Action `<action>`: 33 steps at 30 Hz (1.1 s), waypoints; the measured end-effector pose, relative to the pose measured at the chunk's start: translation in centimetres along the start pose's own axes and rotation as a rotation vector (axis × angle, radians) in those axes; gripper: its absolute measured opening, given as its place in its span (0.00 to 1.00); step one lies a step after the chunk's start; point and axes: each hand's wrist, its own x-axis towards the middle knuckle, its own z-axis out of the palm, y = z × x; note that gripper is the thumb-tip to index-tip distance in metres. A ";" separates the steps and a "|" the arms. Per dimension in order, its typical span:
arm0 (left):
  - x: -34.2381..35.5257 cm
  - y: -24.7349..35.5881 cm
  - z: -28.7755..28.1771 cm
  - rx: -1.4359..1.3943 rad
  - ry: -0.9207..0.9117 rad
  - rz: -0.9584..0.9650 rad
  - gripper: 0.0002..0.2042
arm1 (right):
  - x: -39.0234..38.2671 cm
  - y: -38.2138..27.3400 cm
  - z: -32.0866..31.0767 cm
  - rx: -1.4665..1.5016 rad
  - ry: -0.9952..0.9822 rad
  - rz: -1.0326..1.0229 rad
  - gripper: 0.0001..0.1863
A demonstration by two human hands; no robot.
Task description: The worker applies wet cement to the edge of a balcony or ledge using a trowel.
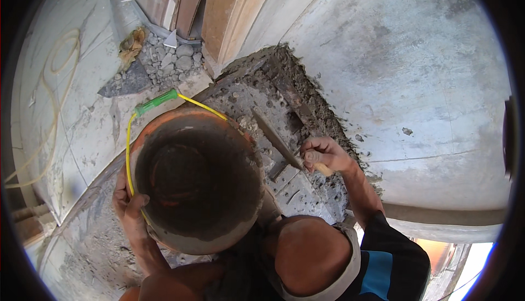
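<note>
My left hand (131, 209) is closed on the left rim of a round orange bucket (235, 205), tilted so its mouth faces up at me. Grey mortar residue coats its inside, and a yellow wire handle with a green grip (157, 103) stands over the far rim. In my right hand (330, 156) is a trowel, its wooden handle (324, 170) inside my fingers. The trowel's long, grey-smeared blade (276, 139) points far left, over a pitted floor patch (243, 96), just right of the bucket.
Wet mortar (320, 104) runs along the foot of the grey plastered wall (421, 98) at right. Rubble (175, 57) lies far left, beside wooden boards (227, 11). A pale hose (52, 96) curls over the marbled tiles (90, 131). My bent knee (311, 254) is near the bucket.
</note>
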 end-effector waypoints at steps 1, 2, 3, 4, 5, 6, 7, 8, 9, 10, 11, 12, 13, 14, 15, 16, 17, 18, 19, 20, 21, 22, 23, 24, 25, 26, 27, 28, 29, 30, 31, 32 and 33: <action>0.3 -0.4 0.2 -0.027 -0.023 0.017 0.37 | 1.2 0.4 -1.5 0.181 -0.076 0.072 0.12; 0.5 -0.9 0.5 -0.027 -0.029 0.005 0.37 | 2.9 1.4 -3.8 -0.096 0.201 0.097 0.12; 0.5 -1.3 0.2 -0.015 -0.014 -0.004 0.37 | 4.0 2.7 -5.2 -0.369 0.456 0.124 0.12; -0.4 0.1 -1.0 -0.010 0.008 0.023 0.36 | 1.4 1.9 -4.1 -0.364 0.445 0.102 0.12; 0.2 0.1 -0.1 -0.024 0.042 0.033 0.36 | -0.4 2.0 -5.4 -0.303 0.520 0.038 0.12; 0.8 0.5 0.7 -0.038 0.011 0.064 0.36 | -0.6 2.1 -6.7 -0.239 0.592 -0.026 0.13; 0.0 0.6 0.9 -0.028 -0.061 0.045 0.36 | -2.4 2.5 -5.6 -0.234 0.592 0.015 0.13; 0.8 -0.3 0.4 -0.062 -0.006 0.032 0.36 | -2.2 2.2 -4.7 -0.374 0.562 0.035 0.14; 0.9 -0.3 0.0 -0.065 -0.003 0.027 0.36 | -1.9 2.1 -3.7 -0.513 0.527 0.053 0.15; 1.0 -0.2 -0.3 -0.049 -0.002 0.018 0.36 | -1.2 3.2 -3.1 -0.519 0.524 0.057 0.15; 0.9 -0.1 -0.3 -0.039 0.001 0.011 0.36 | -0.3 5.0 -2.9 -0.553 0.563 0.082 0.15; 0.4 0.5 -0.2 -0.049 0.015 0.008 0.36 | 0.4 6.0 -2.8 -0.586 0.593 0.105 0.16; 0.1 0.5 0.2 -0.054 0.006 0.023 0.36 | 0.7 6.9 -3.0 -0.598 0.588 0.112 0.16; 0.2 0.4 0.6 -0.060 -0.013 0.041 0.36 | 1.2 7.5 -3.5 -0.580 0.627 0.150 0.16; 0.1 0.2 0.4 -0.063 -0.009 0.037 0.36 | 2.1 7.5 -3.5 -0.555 0.656 0.183 0.16; 0.1 0.1 0.2 -0.079 -0.008 0.026 0.36 | 3.2 7.2 -3.8 -0.557 0.647 0.213 0.17; 0.0 -0.2 0.2 -0.102 -0.016 0.010 0.36 | 3.9 7.0 -4.2 -0.565 0.652 0.221 0.17; -0.1 -0.2 0.3 -0.106 -0.017 0.010 0.36 | 5.1 7.0 -4.5 -0.633 0.677 0.168 0.18; -0.1 -0.1 0.4 -0.109 -0.009 0.008 0.36 | 5.9 6.9 -4.8 -0.701 0.702 0.115 0.19; -0.1 -0.1 0.3 -0.109 0.006 0.009 0.37 | 6.7 6.5 -4.8 -0.700 0.700 0.111 0.19; 0.0 -0.2 0.3 -0.108 0.007 0.011 0.37 | 7.4 5.9 -4.8 -0.669 0.696 0.193 0.19; 0.1 -0.4 0.3 -0.112 -0.005 0.039 0.37 | 7.6 5.7 -4.8 -0.636 0.692 0.275 0.20; 0.0 -0.3 0.1 -0.113 -0.012 0.066 0.37 | 7.8 6.4 -5.0 -0.632 0.689 0.273 0.20; 0.0 -0.3 0.1 -0.114 -0.015 0.066 0.37 | 7.7 7.4 -5.6 -0.685 0.717 0.222 0.20; 0.0 -0.1 0.1 -0.116 -0.004 0.042 0.37 | 7.4 8.3 -6.4 -0.737 0.746 0.171 0.20; 0.0 -0.1 0.0 -0.115 0.012 0.014 0.37 | 7.1 8.5 -6.4 -0.737 0.744 0.174 0.20; 0.0 -0.1 0.1 -0.114 0.013 0.010 0.37 | 6.6 8.8 -6.2 -0.737 0.773 0.154 0.20; 0.0 0.0 0.2 -0.097 0.017 0.004 0.37 | 6.2 9.1 -6.1 -0.736 0.803 0.133 0.19; 0.0 0.1 0.2 -0.077 0.024 -0.003 0.37 | 5.7 8.6 -5.5 -0.735 0.797 0.136 0.19; 0.0 0.2 0.2 -0.075 0.027 -0.007 0.37 | 5.1 7.4 -4.7 -0.665 0.793 0.188 0.19; 0.0 0.2 0.1 -0.064 0.029 -0.007 0.37 | 4.7 6.9 -4.0 -0.595 0.789 0.239 0.19; 0.0 0.5 0.3 -0.060 0.021 -0.003 0.37 | 4.1 7.3 -4.2 -0.599 0.797 0.240 0.19; 0.1 0.4 0.4 -0.062 0.020 -0.002 0.37 | 3.8 8.3 -4.4 -0.691 0.825 0.202 0.18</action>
